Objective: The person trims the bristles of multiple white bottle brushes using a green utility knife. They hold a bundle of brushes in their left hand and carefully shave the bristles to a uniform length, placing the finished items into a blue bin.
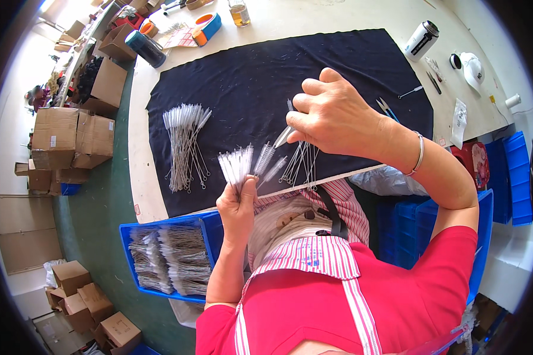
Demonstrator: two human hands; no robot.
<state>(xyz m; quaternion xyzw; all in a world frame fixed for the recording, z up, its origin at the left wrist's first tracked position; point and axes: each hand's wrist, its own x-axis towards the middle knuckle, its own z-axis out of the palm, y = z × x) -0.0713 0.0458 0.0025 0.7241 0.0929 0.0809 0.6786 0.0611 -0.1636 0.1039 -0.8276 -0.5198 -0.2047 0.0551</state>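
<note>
My left hand (237, 208) is closed round a fanned bunch of white-bristled wire straw brushes (236, 164), held up at the table's near edge. A grey-looking brush (265, 160) leans out on the right side of the bunch. Over the dark cloth (243, 89), my right hand (328, 112) is closed on a pointed, pale-bladed tool (282, 138); its fingers hide most of it, and it looks like small snips. The blade tips point down toward the leaning brush. Beneath that hand lies a pile of brushes with looped wire ends (303, 165).
A larger brush pile (186, 148) lies on the cloth's left. Blue-handled snips (387, 109) and a single brush (411, 92) are at right. A blue crate of brushes (172, 260) stands below the table. Bottles (421, 40), tape rolls (206, 29) and a white cap (472, 70) line the table.
</note>
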